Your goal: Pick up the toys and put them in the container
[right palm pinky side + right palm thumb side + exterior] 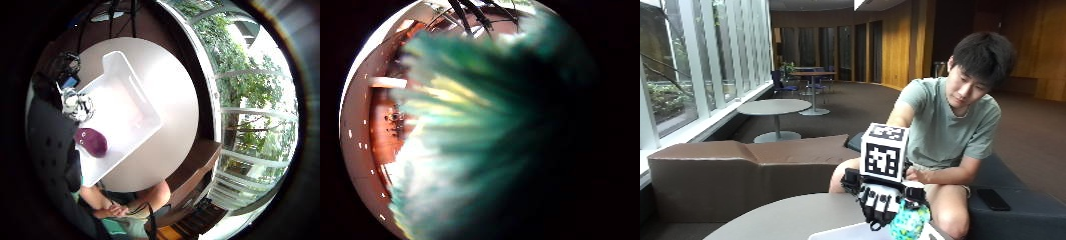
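Observation:
In the outside view my gloved right hand hangs fingers-down over the near end of a white container on a round grey table. It grips a fuzzy green-and-teal toy, which sits just above the container's edge. That green toy fills the thumb side palm view. Seen from the little finger side, the white container lies below on the table, with a purple toy inside near one end. A shiny silvery thing shows at the container's edge beside the glove.
The person sits on a dark seat behind the table, bare left hand resting at the knee. A phone lies on the seat. A brown padded bench stands at the table's far side, under the windows.

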